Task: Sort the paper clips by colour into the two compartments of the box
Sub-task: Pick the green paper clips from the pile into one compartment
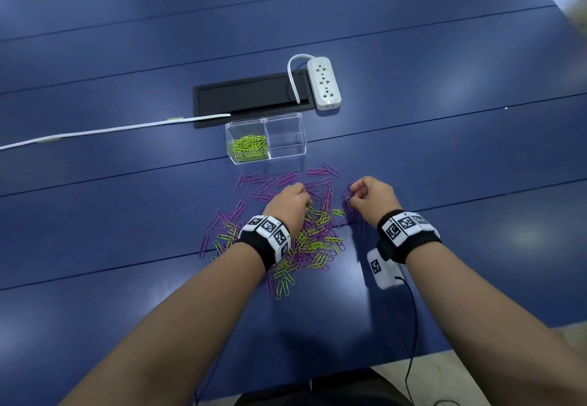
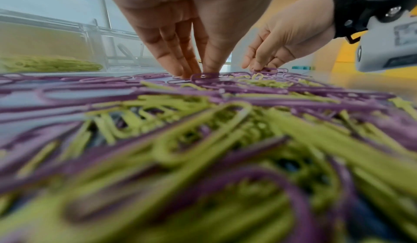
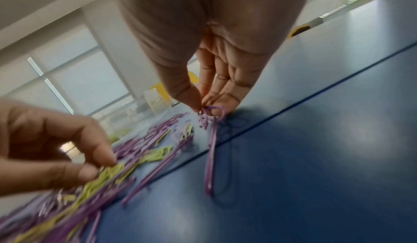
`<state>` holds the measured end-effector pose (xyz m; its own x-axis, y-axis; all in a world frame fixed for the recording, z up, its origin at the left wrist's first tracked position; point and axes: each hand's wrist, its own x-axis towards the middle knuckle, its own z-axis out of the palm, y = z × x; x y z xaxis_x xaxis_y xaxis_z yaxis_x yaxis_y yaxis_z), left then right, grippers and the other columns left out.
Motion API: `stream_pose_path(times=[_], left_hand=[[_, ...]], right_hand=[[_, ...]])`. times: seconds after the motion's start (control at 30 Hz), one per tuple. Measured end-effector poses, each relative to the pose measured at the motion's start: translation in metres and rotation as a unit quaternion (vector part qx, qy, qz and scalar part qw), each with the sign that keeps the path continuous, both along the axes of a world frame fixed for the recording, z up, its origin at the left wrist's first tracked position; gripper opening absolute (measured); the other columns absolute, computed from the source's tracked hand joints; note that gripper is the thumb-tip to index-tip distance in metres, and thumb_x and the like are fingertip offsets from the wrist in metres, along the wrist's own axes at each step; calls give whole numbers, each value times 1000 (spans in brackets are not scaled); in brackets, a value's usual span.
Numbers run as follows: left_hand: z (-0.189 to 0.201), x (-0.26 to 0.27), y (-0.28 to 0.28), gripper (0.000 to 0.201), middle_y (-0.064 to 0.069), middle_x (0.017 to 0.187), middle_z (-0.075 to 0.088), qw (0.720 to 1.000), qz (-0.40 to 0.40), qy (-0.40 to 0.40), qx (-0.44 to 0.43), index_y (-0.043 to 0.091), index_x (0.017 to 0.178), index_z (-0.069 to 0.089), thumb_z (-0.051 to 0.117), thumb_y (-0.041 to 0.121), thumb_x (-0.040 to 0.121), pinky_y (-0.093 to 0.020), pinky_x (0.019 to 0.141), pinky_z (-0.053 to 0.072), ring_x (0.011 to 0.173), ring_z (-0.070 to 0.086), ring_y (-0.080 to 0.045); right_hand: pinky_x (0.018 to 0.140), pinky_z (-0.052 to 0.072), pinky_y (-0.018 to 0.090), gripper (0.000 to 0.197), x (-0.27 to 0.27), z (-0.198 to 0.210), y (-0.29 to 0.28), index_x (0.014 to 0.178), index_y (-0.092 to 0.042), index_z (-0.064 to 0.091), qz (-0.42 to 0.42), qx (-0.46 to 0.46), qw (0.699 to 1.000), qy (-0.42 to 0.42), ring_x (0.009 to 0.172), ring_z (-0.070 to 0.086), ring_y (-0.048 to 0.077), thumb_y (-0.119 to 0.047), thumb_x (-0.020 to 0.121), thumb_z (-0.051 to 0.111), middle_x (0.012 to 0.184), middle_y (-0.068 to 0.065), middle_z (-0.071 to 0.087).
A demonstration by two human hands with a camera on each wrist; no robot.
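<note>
While the clear two-compartment box [image 1: 266,138] stands on the blue tabletop [image 1: 127,215], it serves as the landmark for everything else. To the left of the box, a flat white cable [image 1: 111,130] is laid across the tabletop. Green paper clips [image 1: 249,147] are piled in the box's left compartment, and nothing can be made out in its right one. Behind the box, a black recessed panel [image 1: 251,96] is set into the tabletop, and behind and to the right of the box a white power strip [image 1: 324,83] is placed. In front of the box, a mixed heap of purple and green paper clips [image 1: 305,234] is spread, with mostly purple ones nearest the box. Over the middle of that heap the left hand [image 1: 290,207] is lowered, its fingers [image 2: 178,57] drawn narrowly together with the tips on the clips; whether a clip is actually pinched cannot be told, as the wrist views are blurred there. In front of the box and to its right, at the heap's edge, the right hand [image 1: 371,194] is held, its thumb and fingers [image 3: 222,86] closed on a small bunch of purple clips [image 3: 212,114].
</note>
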<state>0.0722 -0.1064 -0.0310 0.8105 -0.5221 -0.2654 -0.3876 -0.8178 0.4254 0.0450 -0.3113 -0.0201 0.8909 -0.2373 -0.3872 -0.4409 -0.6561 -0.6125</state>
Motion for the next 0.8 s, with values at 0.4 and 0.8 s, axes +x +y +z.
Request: stream_pose_path(times=[0.4, 0.8], left_hand=[[4, 9, 0, 14, -7, 112, 47, 997, 6, 26, 77, 14, 103, 53, 57, 21, 92, -40, 96, 39, 107, 43, -26], [11, -2, 11, 6, -1, 90, 56, 983, 142, 88, -76, 15, 93, 50, 53, 10, 93, -31, 74, 46, 78, 51, -17]], right_hand=[[80, 44, 29, 14, -4, 10, -6, 83, -9, 69, 84, -107, 990, -24, 91, 57, 25, -21, 85, 61, 95, 10, 58], [76, 52, 37, 32, 5, 13, 16, 52, -9, 55, 63, -91, 993, 44, 80, 59, 34, -12, 84, 55, 71, 17, 62]])
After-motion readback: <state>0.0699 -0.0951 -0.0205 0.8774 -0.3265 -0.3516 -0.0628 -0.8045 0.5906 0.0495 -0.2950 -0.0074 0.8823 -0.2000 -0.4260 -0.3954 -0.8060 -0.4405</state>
